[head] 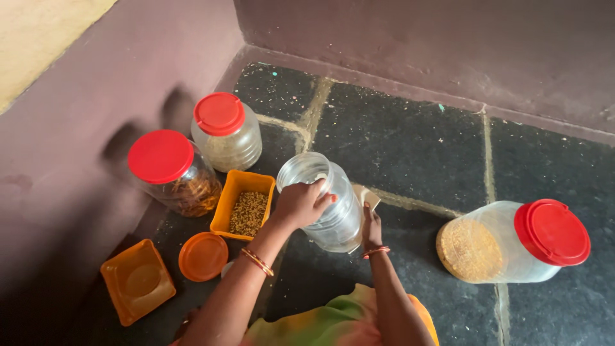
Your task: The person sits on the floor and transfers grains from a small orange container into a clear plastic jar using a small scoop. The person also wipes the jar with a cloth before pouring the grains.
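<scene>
Our left fingers (pixel 320 195) clamp the smooth clear jar (pixel 327 204), open and tilted on the stone floor (pixel 410 144). Our right hand (pixel 371 225) presses a cloth (pixel 367 195) to its side, fingers wrapped on it. Just left sits a square orange tub (pixel 245 205) of grain; right, well apart, a red-lidded jar (pixel 512 242) lies with open floor between.

Left hand (pixel 300 204) grips empty clear jar (pixel 327 204); right hand (pixel 371 225) underneath, holding cloth (pixel 364 194).
</scene>
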